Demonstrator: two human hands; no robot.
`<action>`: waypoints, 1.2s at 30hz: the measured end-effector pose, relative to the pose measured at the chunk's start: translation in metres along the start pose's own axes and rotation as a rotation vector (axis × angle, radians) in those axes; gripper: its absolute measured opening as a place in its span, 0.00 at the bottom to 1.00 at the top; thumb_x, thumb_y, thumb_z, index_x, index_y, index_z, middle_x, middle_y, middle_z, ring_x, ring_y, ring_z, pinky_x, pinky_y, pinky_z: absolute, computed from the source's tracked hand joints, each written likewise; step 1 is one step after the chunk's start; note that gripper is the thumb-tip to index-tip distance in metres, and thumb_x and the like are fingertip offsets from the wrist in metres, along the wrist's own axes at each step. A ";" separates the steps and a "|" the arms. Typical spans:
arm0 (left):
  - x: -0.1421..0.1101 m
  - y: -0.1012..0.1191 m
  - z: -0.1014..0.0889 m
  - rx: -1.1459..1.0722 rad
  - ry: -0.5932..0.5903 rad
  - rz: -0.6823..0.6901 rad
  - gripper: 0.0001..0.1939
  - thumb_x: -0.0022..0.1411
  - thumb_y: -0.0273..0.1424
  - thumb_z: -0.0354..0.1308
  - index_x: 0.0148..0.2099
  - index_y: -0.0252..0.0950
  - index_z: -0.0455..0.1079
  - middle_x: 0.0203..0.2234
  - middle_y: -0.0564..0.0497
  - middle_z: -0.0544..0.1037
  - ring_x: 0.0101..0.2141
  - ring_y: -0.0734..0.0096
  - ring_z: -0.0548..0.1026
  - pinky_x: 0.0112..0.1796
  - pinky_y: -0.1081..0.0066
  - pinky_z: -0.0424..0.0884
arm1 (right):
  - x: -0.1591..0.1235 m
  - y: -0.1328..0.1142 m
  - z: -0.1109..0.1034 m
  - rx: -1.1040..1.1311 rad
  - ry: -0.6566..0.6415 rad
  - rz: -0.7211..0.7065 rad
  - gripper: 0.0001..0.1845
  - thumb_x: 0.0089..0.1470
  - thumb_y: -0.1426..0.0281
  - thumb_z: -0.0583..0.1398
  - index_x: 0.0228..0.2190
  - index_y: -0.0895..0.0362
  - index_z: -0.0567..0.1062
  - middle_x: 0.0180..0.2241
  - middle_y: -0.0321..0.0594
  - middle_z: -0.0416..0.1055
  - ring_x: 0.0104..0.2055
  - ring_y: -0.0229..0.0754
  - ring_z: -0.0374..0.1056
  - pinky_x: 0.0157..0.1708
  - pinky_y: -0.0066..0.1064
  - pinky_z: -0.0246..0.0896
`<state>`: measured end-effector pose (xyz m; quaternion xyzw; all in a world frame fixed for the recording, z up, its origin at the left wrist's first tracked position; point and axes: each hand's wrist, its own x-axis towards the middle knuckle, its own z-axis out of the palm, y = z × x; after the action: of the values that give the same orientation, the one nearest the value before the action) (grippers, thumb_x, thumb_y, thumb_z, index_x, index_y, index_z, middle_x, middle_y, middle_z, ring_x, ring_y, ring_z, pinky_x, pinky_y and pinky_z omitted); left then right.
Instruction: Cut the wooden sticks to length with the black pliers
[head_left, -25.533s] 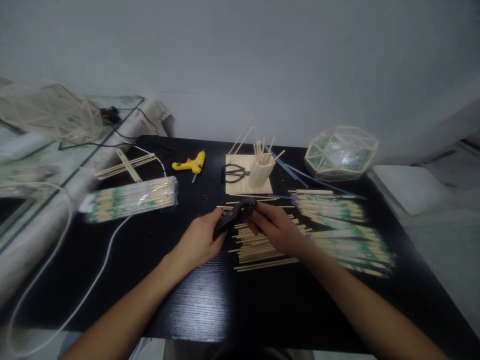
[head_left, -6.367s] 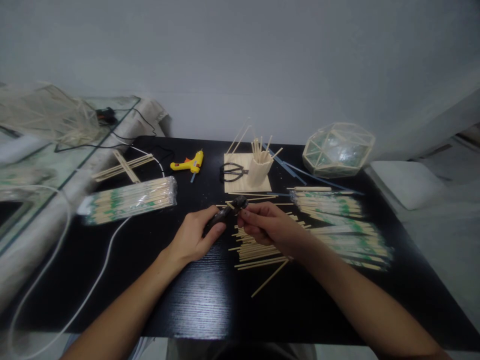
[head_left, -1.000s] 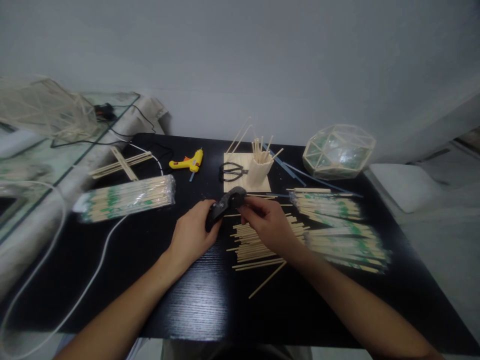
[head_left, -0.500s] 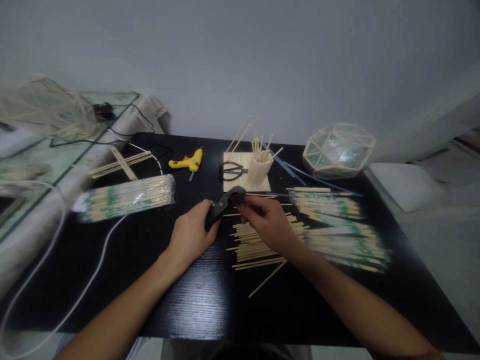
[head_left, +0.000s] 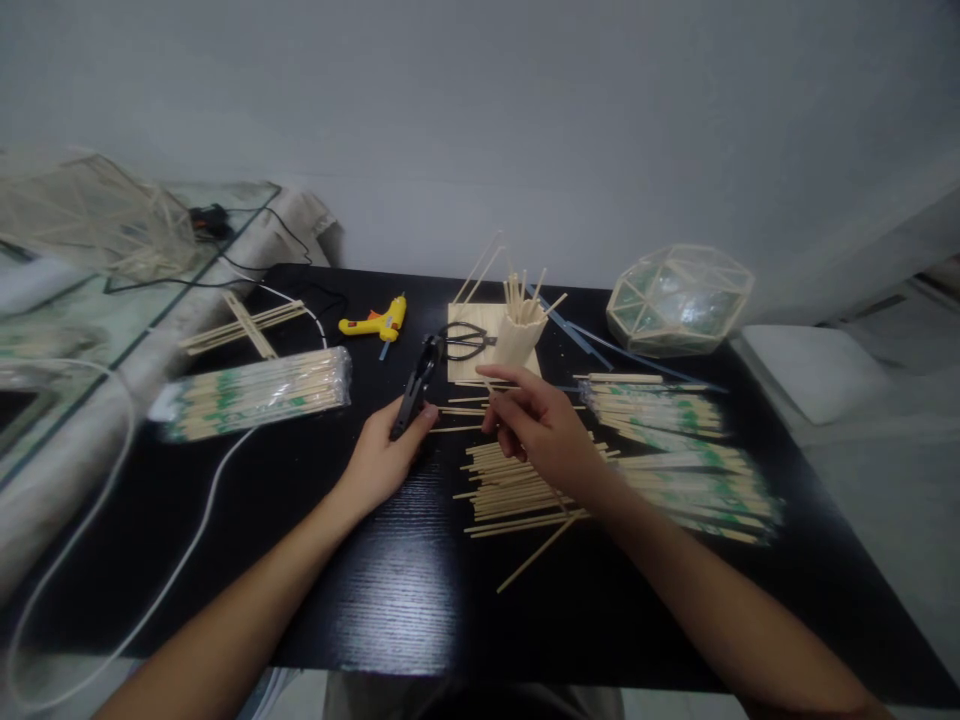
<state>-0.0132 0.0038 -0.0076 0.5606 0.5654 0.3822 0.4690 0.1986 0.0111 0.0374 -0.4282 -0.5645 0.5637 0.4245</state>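
Note:
My left hand is closed round a black clamp-like hand tool, which points up and away from me. A little to the right, my right hand pinches a thin wooden stick; its tip shows past the fingers and most of its length is hidden by the hand. Beneath this hand lies a loose pile of wooden sticks on the black table. Just beyond the hands, a wooden board carries a cup made of sticks with several sticks standing in it, and black-handled scissors.
A yellow glue gun lies at the back left, near a wrapped pack of sticks and a white cable. On the right are opened stick packs and a faceted stick-framed object. Blue-grey strips lie behind.
My left hand has turned the black tool more upright and drawn it left, away from my right hand. My right hand's fingers have shifted, and the stick in them now shows.

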 end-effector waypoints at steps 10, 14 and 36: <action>-0.001 0.008 0.000 -0.228 -0.112 -0.084 0.22 0.62 0.49 0.62 0.37 0.32 0.72 0.19 0.56 0.68 0.18 0.80 0.62 0.19 0.77 0.54 | 0.008 -0.002 -0.017 0.112 0.166 0.015 0.21 0.59 0.56 0.64 0.39 0.51 0.58 0.32 0.35 0.80 0.26 0.38 0.76 0.27 0.30 0.74; 0.000 0.006 -0.003 -0.299 -0.100 -0.064 0.19 0.63 0.46 0.63 0.41 0.32 0.73 0.21 0.54 0.72 0.17 0.80 0.63 0.18 0.76 0.55 | 0.013 0.001 -0.025 0.096 0.228 -0.002 0.24 0.56 0.54 0.65 0.37 0.51 0.57 0.34 0.38 0.81 0.25 0.38 0.77 0.26 0.30 0.74; 0.008 0.004 -0.014 0.571 0.026 0.044 0.13 0.64 0.40 0.56 0.43 0.39 0.74 0.34 0.51 0.82 0.36 0.61 0.79 0.36 0.69 0.68 | 0.019 0.016 -0.049 -1.133 -0.193 0.029 0.08 0.61 0.76 0.61 0.35 0.58 0.82 0.37 0.45 0.82 0.40 0.45 0.75 0.39 0.31 0.59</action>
<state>-0.0252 0.0138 -0.0013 0.6771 0.6439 0.2248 0.2765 0.2406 0.0426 0.0218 -0.5430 -0.8087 0.2158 0.0674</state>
